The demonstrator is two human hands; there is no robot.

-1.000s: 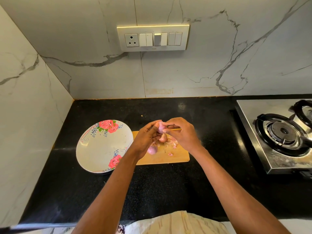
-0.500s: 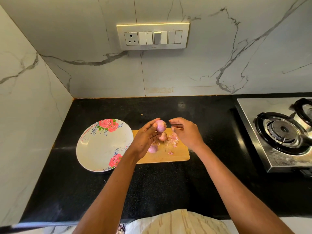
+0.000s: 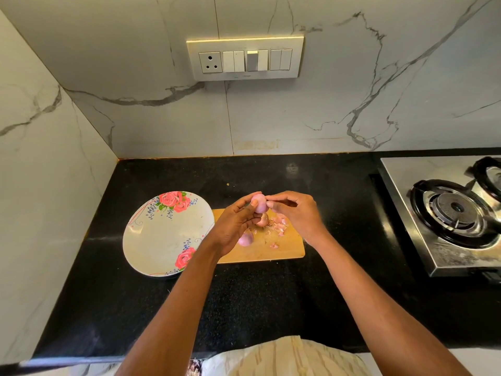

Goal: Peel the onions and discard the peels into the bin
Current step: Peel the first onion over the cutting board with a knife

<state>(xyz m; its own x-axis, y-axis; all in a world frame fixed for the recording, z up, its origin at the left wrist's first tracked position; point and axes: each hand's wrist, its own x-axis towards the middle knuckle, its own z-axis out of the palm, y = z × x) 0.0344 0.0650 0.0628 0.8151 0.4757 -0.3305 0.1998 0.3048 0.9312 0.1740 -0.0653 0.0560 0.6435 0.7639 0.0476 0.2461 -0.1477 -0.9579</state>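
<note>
— Where is the onion being peeled?

— The left hand (image 3: 235, 222) grips a pale pink onion (image 3: 259, 203) with curled fingers and thumb, holding it in the air above the far left part of the cutting board (image 3: 267, 249). The right hand (image 3: 295, 214) meets it from the right, fingertips bent in and pinching at the onion's skin.

— And the others?

— Two more onions lie on the board. One (image 3: 262, 220) sits just below the held one, partly hidden by the left hand. The other (image 3: 246, 238) lies nearer, close to the board's left side, half covered by the left palm. Small pink peel scraps (image 3: 280, 222) are scattered on the far right part of the board, with a few bits nearer its middle.

— How do the edges stand?

— The board's left edge runs just beside the flowered plate (image 3: 162, 234); whether they touch cannot be told, since the left wrist covers the spot. The plate sits on the black surface (image 3: 271, 299), well clear of the left wall. To the right of the board there is a wide bare strip of surface before the steel stove (image 3: 401, 213), which is cut off by the right side of the view.

— Room to move?

— Bare surface lies between the board and the far wall, and a broad stretch lies between the board and the near edge, crossed only by the two forearms. A switch panel (image 3: 245, 59) is mounted on the far wall, high above the surface.
</note>
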